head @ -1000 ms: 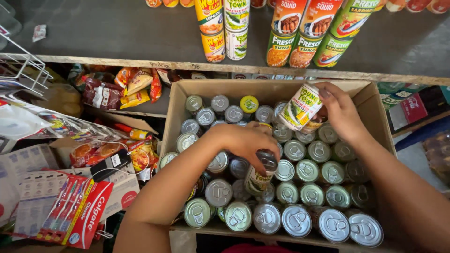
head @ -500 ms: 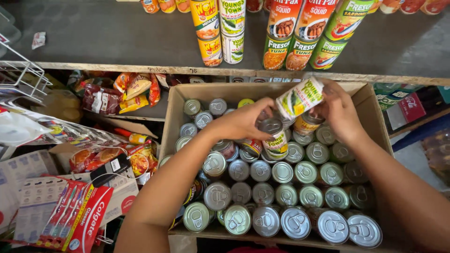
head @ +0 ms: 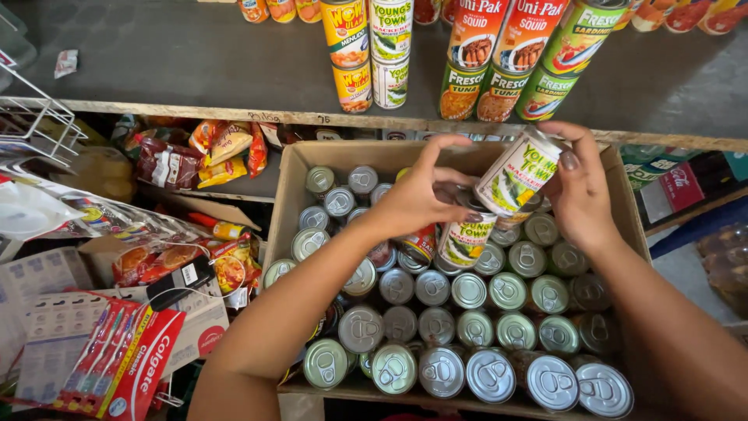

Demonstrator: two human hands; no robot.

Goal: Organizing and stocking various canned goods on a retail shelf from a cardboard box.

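Fingers (head: 565,160) of the right hand (head: 580,195) grasp an upper can (head: 518,173); left hand (head: 417,195) grasps the lower can (head: 466,238)

Soft, even daylight across the scene, bright glints on the can lids (head: 467,290) in the box. Under the shelf (head: 156,109) it's dim, shadowy. Sharp centre, edges bending, corners slightly soft.
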